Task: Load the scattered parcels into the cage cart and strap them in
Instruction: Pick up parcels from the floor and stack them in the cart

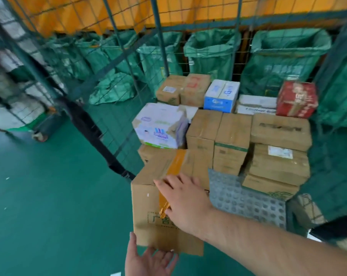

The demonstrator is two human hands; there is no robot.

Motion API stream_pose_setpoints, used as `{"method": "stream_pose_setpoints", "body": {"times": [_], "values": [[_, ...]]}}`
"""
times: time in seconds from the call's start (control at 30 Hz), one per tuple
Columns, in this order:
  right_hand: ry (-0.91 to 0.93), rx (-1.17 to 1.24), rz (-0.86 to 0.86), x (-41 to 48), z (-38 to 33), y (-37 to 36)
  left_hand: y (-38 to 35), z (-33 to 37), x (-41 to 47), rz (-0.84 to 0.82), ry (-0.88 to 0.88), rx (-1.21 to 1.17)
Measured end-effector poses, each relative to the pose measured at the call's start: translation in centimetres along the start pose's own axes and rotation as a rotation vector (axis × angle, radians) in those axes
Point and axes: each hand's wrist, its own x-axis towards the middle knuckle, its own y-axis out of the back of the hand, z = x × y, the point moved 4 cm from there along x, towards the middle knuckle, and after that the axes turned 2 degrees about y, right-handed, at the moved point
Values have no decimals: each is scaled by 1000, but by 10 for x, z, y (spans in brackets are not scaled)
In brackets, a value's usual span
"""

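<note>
A brown cardboard parcel (148, 212) sealed with orange tape sits at the front left of the cage cart's studded grey floor (248, 202). My right hand (185, 198) lies flat on its top and front, fingers straight. My left hand (148, 259) is under its lower front edge, palm up and fingers spread. Behind it the cart holds several stacked parcels: brown cartons (232, 140), a white printed box (160, 126), a blue-and-white box (221, 95) and a red box (297, 101). A black strap (100, 136) hangs along the cart's left mesh wall (116, 62).
Open green mail sacks (210, 50) hang in a row behind the cart's rear mesh under an orange panel. Another wheeled cage (19, 100) full of white parcels stands at the far left. Green floor (49, 196) stretches to the left.
</note>
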Motion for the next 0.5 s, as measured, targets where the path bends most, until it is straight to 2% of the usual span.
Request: {"method": "stream_pose_setpoints", "body": {"times": [0.13,0.27,0.37,0.5], "values": [[-90,16,-4,14,50,2,-34,10,42,116,28,193],[-194,-6,-50,32,100,2,-77,19,86,153,165,285],[-291,-32,-55,51,132,4,-119,36,119,103,287,348],[-433,-25,-42,78,168,17,-165,72,155,-6,361,542]]}}
